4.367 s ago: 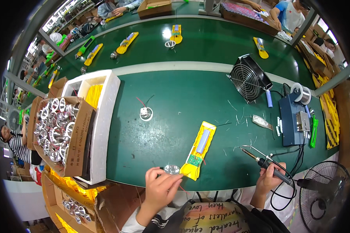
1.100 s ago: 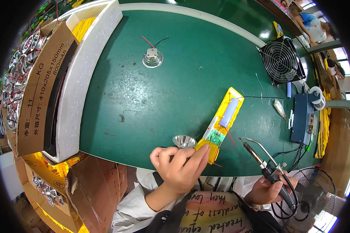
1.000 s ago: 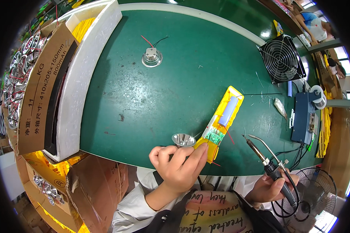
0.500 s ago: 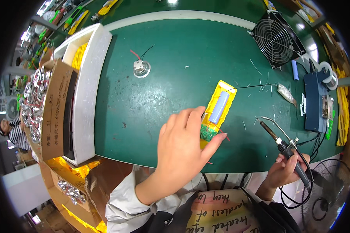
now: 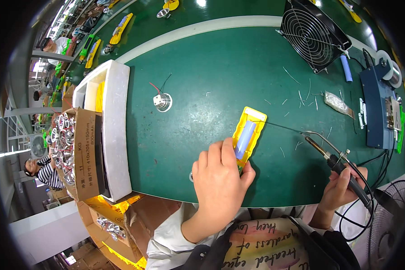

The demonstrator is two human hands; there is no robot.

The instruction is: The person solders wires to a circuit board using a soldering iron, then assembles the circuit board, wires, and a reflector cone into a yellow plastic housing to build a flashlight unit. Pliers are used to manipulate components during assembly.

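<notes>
My left hand [image 5: 222, 173] is closed around the lower end of a narrow yellow plastic housing [image 5: 255, 116] and hides much of it. Inside the housing lies a light-blue cylindrical battery cell [image 5: 245, 138]. From its upper end a thin black wire [image 5: 279, 126] runs right, toward the tip of a soldering iron [image 5: 333, 161]. Whether wire and tip touch, I cannot tell. My right hand [image 5: 344, 191] grips the iron's black handle, with a thin curved metal tube alongside. A shiny round edge [image 5: 191, 177] peeks out left of my left hand.
A lamp reflector [image 5: 163, 102] with red and black wires lies at left. Beyond it are a white foam box [image 5: 117, 135] and a carton [image 5: 87, 153] of reflectors. At right stand a black fan [image 5: 312, 38], a blue soldering station [image 5: 373, 108], a solder spool [image 5: 393, 74] and wire clippings.
The whole view has shifted. The iron's tip and the black wire's far end have come together. My left hand now covers the green circuit board, and a shiny edge shows beside it.
</notes>
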